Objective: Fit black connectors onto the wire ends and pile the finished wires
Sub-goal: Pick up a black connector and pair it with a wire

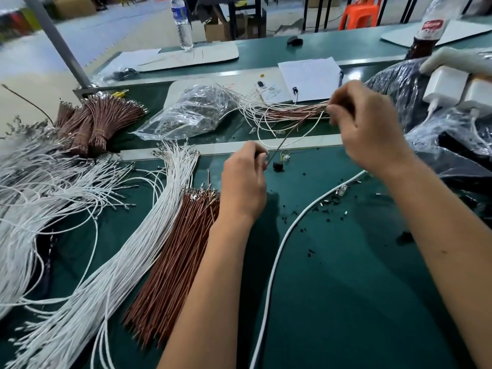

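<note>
Head view: 2 hands, left grip (243,179) and right grip (364,123), apparently pinch 1 wire (279,150).

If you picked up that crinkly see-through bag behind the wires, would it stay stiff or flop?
Probably flop: the clear plastic bag lies crumpled and sagging on the table. It likely feels light and a bit slippery, since the film looks thin and shiny.

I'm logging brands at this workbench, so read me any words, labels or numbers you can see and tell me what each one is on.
No text here can be read.
Water bottle: blue label, print too blurred to read.
Dark drink bottle: red and white label, lettering too blurred to read.
White sheet of paper: no print visible.
Cardboard sheet: faint red pen marks, not legible as words.
</note>
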Tool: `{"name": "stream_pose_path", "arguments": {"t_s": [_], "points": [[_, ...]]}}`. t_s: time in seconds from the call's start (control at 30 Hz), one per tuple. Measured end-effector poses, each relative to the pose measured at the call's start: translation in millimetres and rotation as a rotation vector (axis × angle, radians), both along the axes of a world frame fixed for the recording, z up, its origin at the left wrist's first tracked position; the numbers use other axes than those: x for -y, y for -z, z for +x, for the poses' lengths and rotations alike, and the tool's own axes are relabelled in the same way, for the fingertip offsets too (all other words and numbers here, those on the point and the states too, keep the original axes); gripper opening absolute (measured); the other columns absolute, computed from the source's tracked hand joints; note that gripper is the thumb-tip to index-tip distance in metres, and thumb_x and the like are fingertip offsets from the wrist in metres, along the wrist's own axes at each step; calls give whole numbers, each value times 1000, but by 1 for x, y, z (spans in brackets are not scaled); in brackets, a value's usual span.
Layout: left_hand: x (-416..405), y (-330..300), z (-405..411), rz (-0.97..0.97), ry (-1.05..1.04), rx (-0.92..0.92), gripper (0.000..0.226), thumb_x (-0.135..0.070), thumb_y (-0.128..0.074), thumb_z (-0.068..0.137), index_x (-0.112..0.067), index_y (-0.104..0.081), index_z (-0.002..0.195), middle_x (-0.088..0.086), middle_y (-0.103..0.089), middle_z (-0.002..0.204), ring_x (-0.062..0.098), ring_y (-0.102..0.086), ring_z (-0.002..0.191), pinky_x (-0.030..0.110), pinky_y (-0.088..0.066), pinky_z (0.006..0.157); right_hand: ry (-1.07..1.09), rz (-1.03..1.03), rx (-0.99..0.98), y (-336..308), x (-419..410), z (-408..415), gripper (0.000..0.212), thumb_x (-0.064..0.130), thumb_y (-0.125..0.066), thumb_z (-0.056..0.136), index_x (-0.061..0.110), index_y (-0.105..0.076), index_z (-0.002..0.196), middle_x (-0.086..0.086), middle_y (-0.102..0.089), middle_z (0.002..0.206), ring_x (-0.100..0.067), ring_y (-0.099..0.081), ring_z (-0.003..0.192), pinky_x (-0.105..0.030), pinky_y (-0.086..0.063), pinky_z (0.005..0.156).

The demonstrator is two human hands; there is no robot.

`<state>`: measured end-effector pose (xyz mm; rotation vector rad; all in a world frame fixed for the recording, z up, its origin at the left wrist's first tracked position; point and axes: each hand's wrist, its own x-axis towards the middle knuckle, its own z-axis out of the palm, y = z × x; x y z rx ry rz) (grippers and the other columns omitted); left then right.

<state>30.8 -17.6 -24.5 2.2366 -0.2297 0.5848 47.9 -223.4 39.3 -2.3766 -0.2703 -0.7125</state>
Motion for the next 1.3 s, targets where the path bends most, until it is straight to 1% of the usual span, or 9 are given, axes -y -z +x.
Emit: {"name": "stream_pose_path", "arguments": {"t_s": [0.17, 0.27, 0.43, 0.53, 0.67, 0.8, 0.97, 1.1, 1.3], "points": [[18, 2, -3, -280, -3, -181, 14, -10, -52, 104, -13, -65, 98, -3, -66, 77, 12, -56, 62, 25, -45, 63, 200, 198, -29, 21, 14, -15, 68, 29, -76, 92, 4, -38, 141, -15, -50, 130, -29, -48, 122, -45, -38, 111], [26, 4, -6, -290, -26, -232, 15, -9, -53, 103, -12, -66, 96, 1, -69, 80, 20, -64, 74, 28, -49, 71, 312, 173, -80, 49, 3, -32, 79, 30, -80, 86, 1, -36, 144, -20, -42, 138, -34, -40, 128, -46, -31, 116], [17, 4, -9, -12, -229, -130, 11, -16, -55, 102, -15, -66, 100, 1, -70, 89, 20, -60, 83, 30, -42, 72, 294, -79, 2, 70, 1, -38, 40, 18, -83, 84, 9, -66, 119, -11, -49, 117, -33, -44, 116, -19, -25, 97], [14, 0, -9, 88, -312, 11, 13, -19, -59, 101, -15, -69, 107, 3, -71, 97, 21, -57, 91, 32, -43, 77, 135, -241, -134, 68, -4, -23, 28, 25, -78, 89, 16, -72, 116, -2, -50, 105, -28, -40, 118, -27, -33, 99], [24, -2, -13, -143, -235, -4, 28, -23, -70, 95, -18, -67, 123, 1, -73, 97, 19, -65, 89, 33, -51, 86, 42, -407, -336, 72, -25, 0, 31, 37, -66, 98, 16, -65, 121, -10, -53, 120, -33, -35, 125, -44, -42, 106], [31, 8, -11, -354, -186, -159, 18, -24, -79, 88, -15, -69, 99, -2, -72, 86, 19, -70, 81, 40, -57, 82, 96, -585, -385, 69, -33, 11, 25, 37, -53, 105, 17, -62, 119, -8, -52, 126, -32, -36, 127, -45, -36, 100], [28, 13, -7, -294, -67, -84, 16, -12, -87, 77, -14, -74, 88, -5, -69, 98, 10, -66, 95, 37, -57, 81, -39, -449, -258, 57, -18, -2, 10, 23, -51, 106, 25, -45, 99, 3, -56, 95, -30, -57, 98, -41, -29, 88], [28, 17, -4, -344, 102, -141, 17, -1, -86, 74, -7, -75, 85, 0, -75, 81, 12, -72, 77, 31, -60, 78, -131, -423, -219, 53, -6, -12, 14, 19, -54, 105, 24, -46, 95, 5, -58, 93, -24, -54, 93, -37, -25, 89], [34, 19, -3, -567, 131, -187, 15, -7, -88, 75, -10, -75, 83, 1, -76, 75, 10, -70, 67, 21, -54, 67, 123, -215, 231, 55, -5, -36, 15, 26, -67, 97, 14, -61, 93, 0, -59, 95, -22, -49, 94, -37, -33, 84]]}}
